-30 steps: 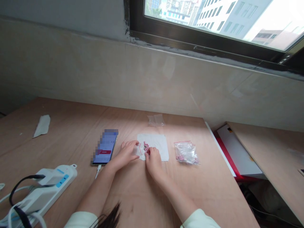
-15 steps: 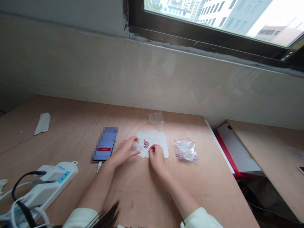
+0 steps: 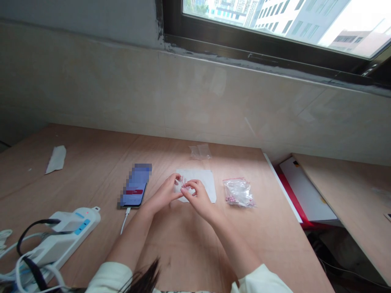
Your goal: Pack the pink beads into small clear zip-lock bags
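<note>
My left hand (image 3: 168, 191) holds a small clear zip bag (image 3: 181, 182) with a red line along its mouth, gripped between thumb and fingers. My right hand (image 3: 197, 196) is closed in a pinch at the mouth of that bag, and whatever sits between its fingertips is too small to make out. Beneath both hands lies a white paper sheet (image 3: 208, 185). The pink beads on the sheet are mostly hidden behind my fingers. To the right of my right hand, a clear zip bag of pink beads (image 3: 239, 193) rests on the table.
Empty clear bags (image 3: 200, 151) lie behind the paper. A phone (image 3: 135, 187) with a charging cable is on the left. Nearer left sits a white power strip (image 3: 73, 234) with cables. A torn white paper piece (image 3: 56, 159) lies far left.
My right hand has lifted from the beads on the paper and moved left to the mouth of the small bag. My left hand stays on the bag, now tilted closer to the right hand.
</note>
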A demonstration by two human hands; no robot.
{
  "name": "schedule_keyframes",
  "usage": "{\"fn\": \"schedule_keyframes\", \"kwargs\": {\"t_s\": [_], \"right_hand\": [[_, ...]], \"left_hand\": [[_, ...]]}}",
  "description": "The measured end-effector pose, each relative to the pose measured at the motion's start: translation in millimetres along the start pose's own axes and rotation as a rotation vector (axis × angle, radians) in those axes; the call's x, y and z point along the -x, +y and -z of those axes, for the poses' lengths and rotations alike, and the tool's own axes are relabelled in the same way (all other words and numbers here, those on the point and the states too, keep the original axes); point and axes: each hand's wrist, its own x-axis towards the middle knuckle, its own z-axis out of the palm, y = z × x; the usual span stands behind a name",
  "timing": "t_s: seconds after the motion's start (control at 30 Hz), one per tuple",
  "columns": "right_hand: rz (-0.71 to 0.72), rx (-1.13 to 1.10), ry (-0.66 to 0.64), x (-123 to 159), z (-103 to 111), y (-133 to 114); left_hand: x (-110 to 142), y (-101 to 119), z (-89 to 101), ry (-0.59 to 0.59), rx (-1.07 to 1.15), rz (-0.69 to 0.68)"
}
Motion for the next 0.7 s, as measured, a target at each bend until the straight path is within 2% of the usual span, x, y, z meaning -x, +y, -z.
{"fn": "schedule_keyframes", "kwargs": {"t_s": [0.07,0.2,0.33,0.47,0.7], "right_hand": [[-0.009,-0.049,-0.026,3,4,1],[-0.018,-0.12,0.011,5,17,1],[-0.074,-0.314,0.039,4,25,6],[-0.153,-0.413,0.036,2,30,12],[-0.155,-0.247,0.119,2,34,4]], "left_hand": [[0,5,1.7,0.013,0.073,0.016],[0,14,10.7,-0.035,0.254,0.104],[-1,22,18.8,-0.065,0.334,0.122],[1,31,21.5,-0.071,0.322,0.106],[3,41,21.4,-0.032,0.13,0.083]]}}
